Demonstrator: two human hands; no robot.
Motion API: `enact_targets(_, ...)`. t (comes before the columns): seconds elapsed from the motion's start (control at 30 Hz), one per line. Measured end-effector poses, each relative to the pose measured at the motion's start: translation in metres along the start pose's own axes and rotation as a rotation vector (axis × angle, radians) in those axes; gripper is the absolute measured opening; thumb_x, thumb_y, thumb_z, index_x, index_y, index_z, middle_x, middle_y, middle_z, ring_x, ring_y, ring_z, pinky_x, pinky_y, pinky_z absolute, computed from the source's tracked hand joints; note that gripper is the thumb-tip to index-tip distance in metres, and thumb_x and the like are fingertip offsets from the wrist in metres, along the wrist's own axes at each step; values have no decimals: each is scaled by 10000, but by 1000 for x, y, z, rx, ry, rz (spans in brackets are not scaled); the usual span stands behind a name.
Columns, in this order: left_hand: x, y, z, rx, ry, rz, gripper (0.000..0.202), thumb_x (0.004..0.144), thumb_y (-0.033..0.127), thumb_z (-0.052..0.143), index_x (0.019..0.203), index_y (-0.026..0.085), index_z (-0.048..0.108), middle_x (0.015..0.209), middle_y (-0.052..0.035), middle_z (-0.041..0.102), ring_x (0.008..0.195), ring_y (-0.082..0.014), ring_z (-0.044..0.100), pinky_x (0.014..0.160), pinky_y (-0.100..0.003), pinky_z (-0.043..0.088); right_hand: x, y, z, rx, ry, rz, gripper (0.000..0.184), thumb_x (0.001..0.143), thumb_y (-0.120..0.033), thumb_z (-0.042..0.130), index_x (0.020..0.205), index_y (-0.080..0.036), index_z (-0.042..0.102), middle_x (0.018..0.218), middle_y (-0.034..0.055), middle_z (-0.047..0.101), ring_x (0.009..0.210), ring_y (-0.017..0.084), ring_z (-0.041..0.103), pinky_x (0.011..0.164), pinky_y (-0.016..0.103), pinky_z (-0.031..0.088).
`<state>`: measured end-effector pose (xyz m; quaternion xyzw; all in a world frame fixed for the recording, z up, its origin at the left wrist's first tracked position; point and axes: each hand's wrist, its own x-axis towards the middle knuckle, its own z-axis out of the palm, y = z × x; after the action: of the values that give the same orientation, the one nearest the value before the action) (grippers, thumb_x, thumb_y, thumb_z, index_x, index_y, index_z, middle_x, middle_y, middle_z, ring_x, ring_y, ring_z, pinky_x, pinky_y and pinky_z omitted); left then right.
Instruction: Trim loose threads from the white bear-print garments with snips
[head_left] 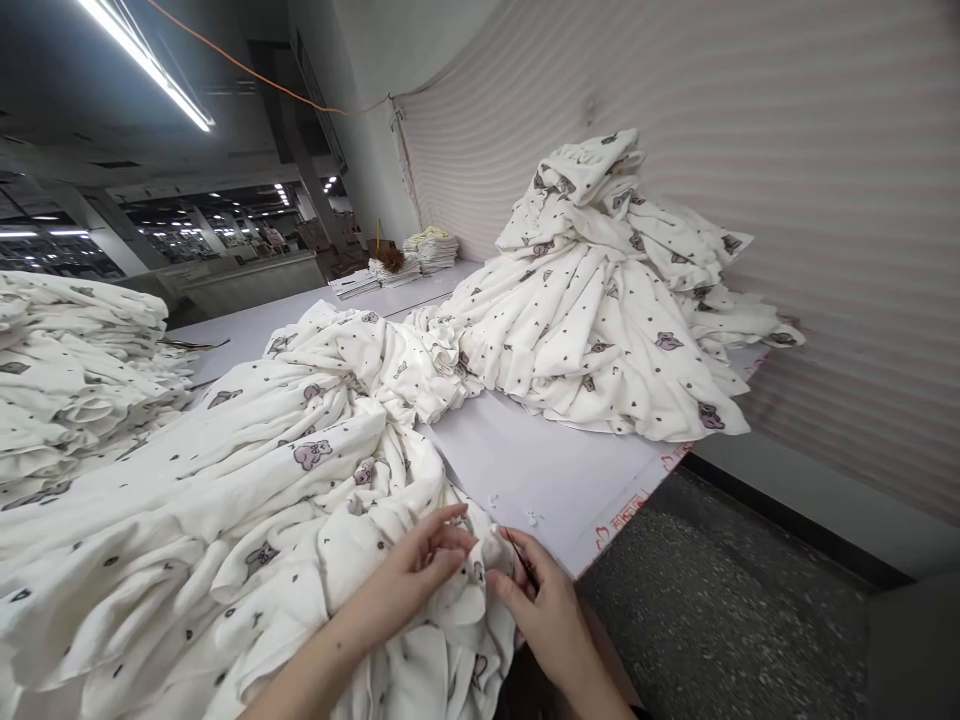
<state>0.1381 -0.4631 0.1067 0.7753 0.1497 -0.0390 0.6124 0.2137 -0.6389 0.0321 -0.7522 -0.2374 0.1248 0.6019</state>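
White fleecy cloth (pixel 300 520) printed with small bears and dark specks lies in loose, gathered folds under my hands. My left hand (pixel 420 565) rests against its near right part, fingers loosely bent and apart, with no clear grip on the cloth. Just to the right, my right hand (pixel 544 600) is closed around small dark thread snips (pixel 529 572), whose thin tip points up and left. A raised fold of cloth (pixel 487 560) stands between both hands, by the right thumb and the snips. The lower part of the snips is hidden in my palm.
A tall heap of the same cloth (pixel 592 300) stands at the back right of the pale table (pixel 510 450). More cloth (pixel 67 380) is piled at left. Folded stacks (pixel 431 250) sit at the far end. White scraps (pixel 532 518) lie near the table's right edge, above a speckled floor (pixel 720 600).
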Motion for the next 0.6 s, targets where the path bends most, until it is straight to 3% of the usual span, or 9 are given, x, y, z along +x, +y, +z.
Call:
enact_targets(0.1,-14,0,-30,-16,83,24,413,883,253,527,1294,283,496,1335,-60,543,1257,-248,462,1062,-395,354,0,7,-2,-75,60,2,209,820,-279,549,952,-173,671,896,77,691,801,241,632,734,345,505)
enact_targets(0.17,-26,2,-41,81,107,-14,412,867,254,534,1276,299,519,1368,-53,514,1293,-268,424,1076,-414,335,4,11,-3,-68,89,0,217,844,-296,500,933,-170,653,913,89,681,885,258,625,793,364,494)
enact_targets(0.23,-32,4,-36,216,77,-68,502,845,321,585,1334,339,475,1397,-45,482,1285,-288,424,1054,-431,358,9,14,-5,-47,101,-5,275,841,-305,496,1041,-178,634,1019,95,669,971,249,616,850,352,490)
enact_targets(0.3,-28,4,-18,309,66,-48,679,759,374,697,1380,376,424,1387,-39,480,1250,-302,443,1042,-442,361,14,17,-5,-37,105,-3,351,818,-284,509,1142,-203,620,1074,85,652,1006,237,612,876,343,488)
enact_targets(0.37,-17,2,3,271,132,28,659,651,333,788,1274,342,572,1223,-47,591,1134,-308,517,1025,-446,357,17,20,-5,-42,132,18,421,796,-269,521,1206,-220,605,1102,90,631,1018,250,608,885,372,480)
enact_targets(0.43,-5,-1,13,142,216,68,346,632,283,792,974,263,746,957,-42,679,962,-288,589,964,-425,399,20,23,-6,-49,181,54,470,783,-285,543,1246,-212,581,1157,116,599,1061,287,585,893,424,460)
enact_targets(0.47,0,-2,10,67,260,67,202,647,273,780,845,235,761,845,-33,690,880,-270,610,914,-404,434,21,24,-7,-46,202,72,484,780,-300,557,1255,-208,572,1162,124,599,1070,301,579,890,442,454)
enact_targets(0.53,3,-3,-11,-81,360,51,148,697,284,755,823,210,736,726,-7,694,751,-227,634,784,-346,498,25,26,-10,-18,215,102,451,770,-332,589,1201,-201,603,1061,109,652,1003,299,606,856,442,463)
enact_targets(0.6,2,0,-45,-279,540,50,216,762,305,717,947,197,686,645,31,677,629,-178,629,654,-283,521,33,24,-13,40,205,118,364,764,-352,602,1084,-187,653,911,75,693,889,263,639,810,400,485)
